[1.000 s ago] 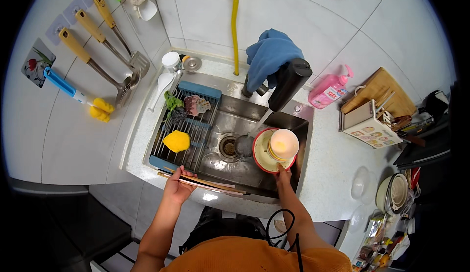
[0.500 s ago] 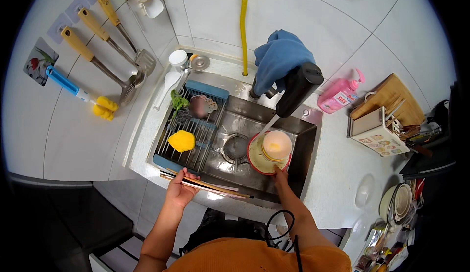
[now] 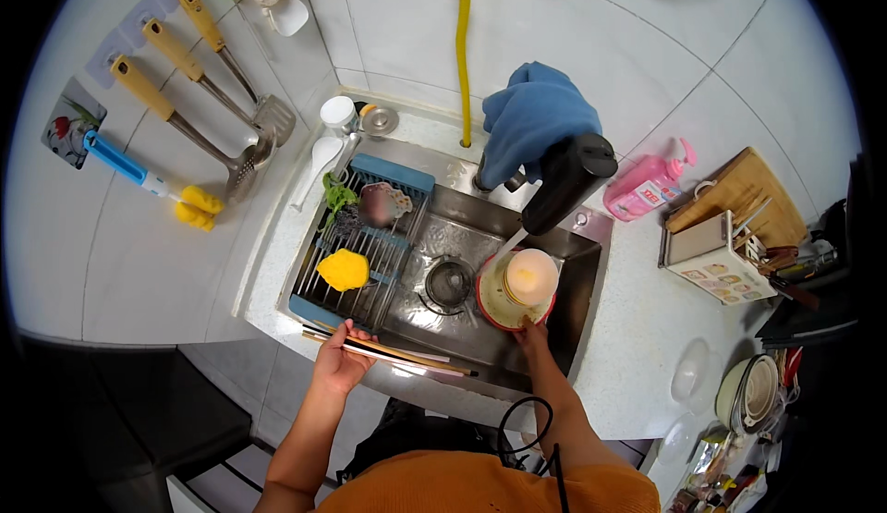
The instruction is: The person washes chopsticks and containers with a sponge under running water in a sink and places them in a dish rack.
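My left hand (image 3: 338,361), at the sink's front edge, is closed around a bunch of chopsticks (image 3: 420,361) of mixed colours, pointing sideways. My right hand (image 3: 532,339) grips the near rim of a red-rimmed, cream-coloured dish (image 3: 496,311) over the right part of the sink (image 3: 420,314). A small pale bowl (image 3: 533,274) sits in the dish; whether more bowls are stacked beneath it I cannot tell. From the black faucet (image 3: 568,185), a stream of water (image 3: 511,239) falls at the dish's far side.
A blue-ended drying rack (image 3: 393,173) spans the sink's left side, carrying a yellow sponge (image 3: 343,271), green leaves (image 3: 341,194) and a patterned item (image 3: 383,203). A blue cloth (image 3: 538,116) drapes the faucet. Right of it stand a pink pump bottle (image 3: 647,186) and a utensil holder (image 3: 721,263).
The dish and bowl in my right hand have shifted slightly right. My left hand keeps its hold on the chopsticks, nearly still. The whole view has moved a little.
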Demonstrator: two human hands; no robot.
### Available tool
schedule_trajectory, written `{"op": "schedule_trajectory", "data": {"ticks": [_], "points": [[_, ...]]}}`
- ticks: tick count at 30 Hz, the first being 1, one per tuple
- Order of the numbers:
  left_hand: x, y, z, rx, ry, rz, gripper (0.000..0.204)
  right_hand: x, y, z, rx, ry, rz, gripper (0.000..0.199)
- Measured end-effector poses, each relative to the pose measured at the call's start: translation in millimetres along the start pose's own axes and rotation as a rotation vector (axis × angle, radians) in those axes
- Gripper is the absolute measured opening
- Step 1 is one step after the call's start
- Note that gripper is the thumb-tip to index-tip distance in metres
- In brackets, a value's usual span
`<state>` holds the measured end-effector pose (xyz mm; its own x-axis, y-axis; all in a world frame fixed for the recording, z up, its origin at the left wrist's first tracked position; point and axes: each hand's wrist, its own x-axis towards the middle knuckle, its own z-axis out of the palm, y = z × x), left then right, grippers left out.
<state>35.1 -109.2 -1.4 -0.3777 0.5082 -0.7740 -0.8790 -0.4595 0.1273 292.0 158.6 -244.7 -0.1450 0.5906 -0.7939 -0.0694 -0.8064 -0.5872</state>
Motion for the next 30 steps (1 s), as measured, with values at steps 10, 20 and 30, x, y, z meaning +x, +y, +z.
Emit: {"op": "schedule_trajectory", "data": {"ticks": [10, 20, 30], "points": [[13, -12, 20, 0.033, 0.017, -0.062, 0.017, -12, -4, -18, -0.749, -0.181, 0.282, 0.028], [14, 7, 10, 0.039, -0.045, -0.044, 0.015, -73, 0, 82, -0.891, -0.494, 0.147, 0.030], [-16, 33, -15, 0.021, -0.028, -0.002, 0.016, -14, 64, 130, -0.369, -0.368, 0.391, 0.032]]}}
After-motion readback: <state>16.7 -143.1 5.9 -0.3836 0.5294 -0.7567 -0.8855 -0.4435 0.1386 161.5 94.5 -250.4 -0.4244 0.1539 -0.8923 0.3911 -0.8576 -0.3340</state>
